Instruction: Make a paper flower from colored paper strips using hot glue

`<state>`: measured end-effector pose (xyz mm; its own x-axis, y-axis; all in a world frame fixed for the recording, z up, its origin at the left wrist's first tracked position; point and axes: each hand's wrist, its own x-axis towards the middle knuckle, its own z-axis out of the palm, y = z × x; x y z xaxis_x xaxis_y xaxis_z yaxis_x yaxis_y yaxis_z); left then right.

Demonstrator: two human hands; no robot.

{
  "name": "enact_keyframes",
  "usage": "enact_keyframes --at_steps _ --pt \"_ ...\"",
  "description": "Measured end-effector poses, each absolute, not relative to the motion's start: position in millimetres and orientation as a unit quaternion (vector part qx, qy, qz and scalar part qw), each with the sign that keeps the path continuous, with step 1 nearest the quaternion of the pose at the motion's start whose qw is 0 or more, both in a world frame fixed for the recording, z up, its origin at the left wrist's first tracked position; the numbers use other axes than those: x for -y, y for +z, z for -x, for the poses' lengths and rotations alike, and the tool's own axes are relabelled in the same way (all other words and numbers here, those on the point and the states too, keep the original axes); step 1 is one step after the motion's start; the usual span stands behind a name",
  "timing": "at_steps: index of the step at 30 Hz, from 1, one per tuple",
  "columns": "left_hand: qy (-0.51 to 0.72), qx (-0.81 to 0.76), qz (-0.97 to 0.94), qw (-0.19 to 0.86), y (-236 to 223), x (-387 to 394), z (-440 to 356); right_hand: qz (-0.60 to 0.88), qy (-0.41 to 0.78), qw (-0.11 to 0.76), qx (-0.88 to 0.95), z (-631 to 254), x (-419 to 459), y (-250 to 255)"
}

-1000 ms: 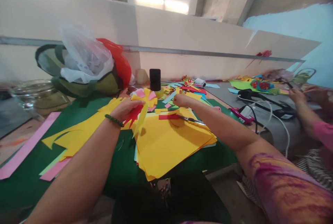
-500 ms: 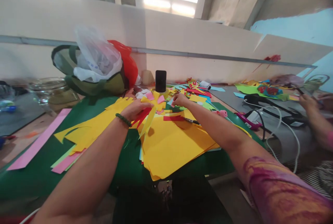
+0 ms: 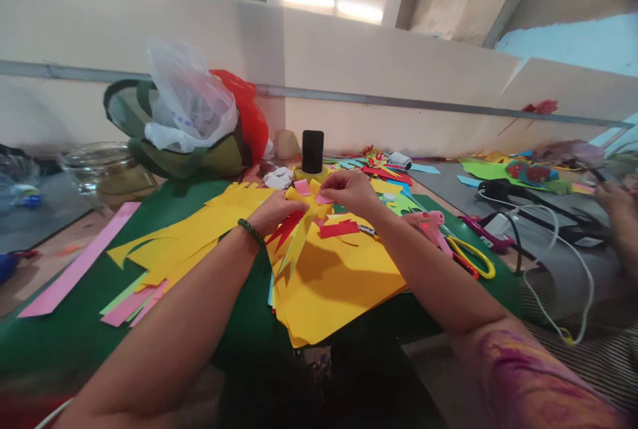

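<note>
My left hand [image 3: 274,212] is closed on a paper flower [image 3: 314,206] of yellow and pink loops, with red and yellow pointed strips hanging below. A dark green bead bracelet [image 3: 251,232] circles that wrist. My right hand [image 3: 351,190] pinches a small pink paper piece [image 3: 323,199] against the flower's right side. Under both hands lies a stack of yellow paper sheets [image 3: 333,289]. A red paper strip [image 3: 339,229] rests on the stack, beside a cutter knife [image 3: 367,230] partly hidden by my right forearm.
A pink glue gun [image 3: 431,226] and yellow-handled scissors [image 3: 471,256] lie right of my forearm. Yellow paper cuttings [image 3: 194,236] cover the left. A phone [image 3: 312,151] stands behind the flower. A bag [image 3: 199,160] and glass bowl [image 3: 107,167] sit back left. A co-worker's hand [image 3: 615,206] is far right.
My right hand has moved left from the scraps to the flower, bringing a pink paper piece against it. The glue gun and scissors show more clearly. The view has shifted slightly.
</note>
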<state>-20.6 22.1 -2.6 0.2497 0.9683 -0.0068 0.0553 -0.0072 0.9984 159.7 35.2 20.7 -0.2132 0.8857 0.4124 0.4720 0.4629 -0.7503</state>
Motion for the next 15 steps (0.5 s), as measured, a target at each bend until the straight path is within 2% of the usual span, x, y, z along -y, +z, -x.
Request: enact_keyframes --at_steps 15 --pt "0.425 -0.461 -0.564 0.538 -8 -22 14 0.473 0.112 0.383 0.786 -154 -34 5"
